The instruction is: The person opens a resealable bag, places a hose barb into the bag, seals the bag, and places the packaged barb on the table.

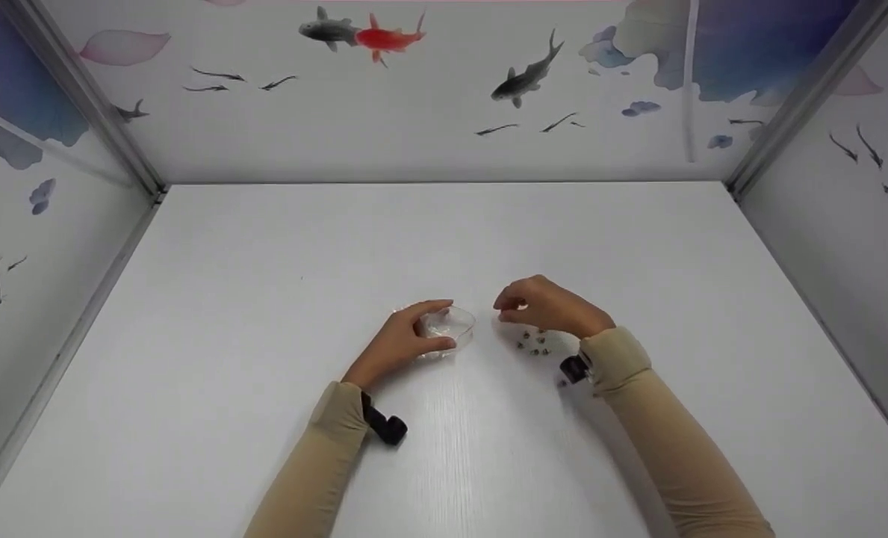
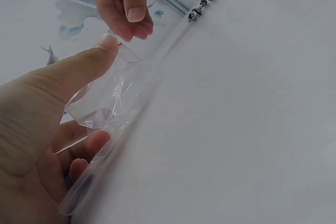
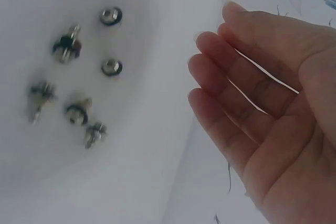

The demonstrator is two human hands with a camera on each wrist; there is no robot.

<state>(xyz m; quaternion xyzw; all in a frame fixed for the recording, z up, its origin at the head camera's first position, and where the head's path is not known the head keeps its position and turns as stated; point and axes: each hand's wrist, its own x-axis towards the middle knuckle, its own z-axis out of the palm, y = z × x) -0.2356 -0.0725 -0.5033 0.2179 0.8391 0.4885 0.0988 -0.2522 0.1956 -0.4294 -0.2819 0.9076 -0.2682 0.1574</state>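
My left hand point(image 1: 402, 338) grips a clear plastic bag point(image 1: 449, 326), thumb and fingers spread round it so that its mouth gapes. The film looks creased and shiny in the left wrist view, with a bit of red at the rim by the thumb tip. To the right of the bag, my right hand point(image 1: 552, 305) hovers with fingers loosely bent and the thumb near the index fingertip. Nothing shows between those fingers point(image 3: 210, 80). Just below and beside it lie several small metal screws point(image 3: 67, 45) with dark washers.
A white table point(image 1: 264, 246) carries everything. Wall panels point(image 1: 429, 134) painted with fish enclose it at the back and both sides, joined by metal corner posts point(image 1: 780, 97). A dark wrist camera point(image 1: 390, 430) hangs at my left cuff.
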